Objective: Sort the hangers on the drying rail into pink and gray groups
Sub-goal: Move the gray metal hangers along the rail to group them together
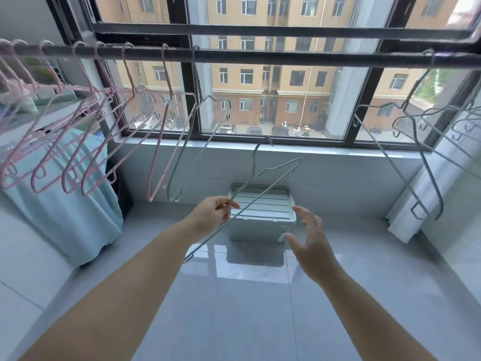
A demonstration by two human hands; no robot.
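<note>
While off the drying rail, below its middle: gray hanger, likely light, springy, slippery wire; left hand pinches one shoulder, right hand spread, empty. Regrip near hook.

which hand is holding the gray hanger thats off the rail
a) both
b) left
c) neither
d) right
b: the left hand pinches the gray hanger by one end of its wire, while the right hand is open beside it and grips nothing.
</note>
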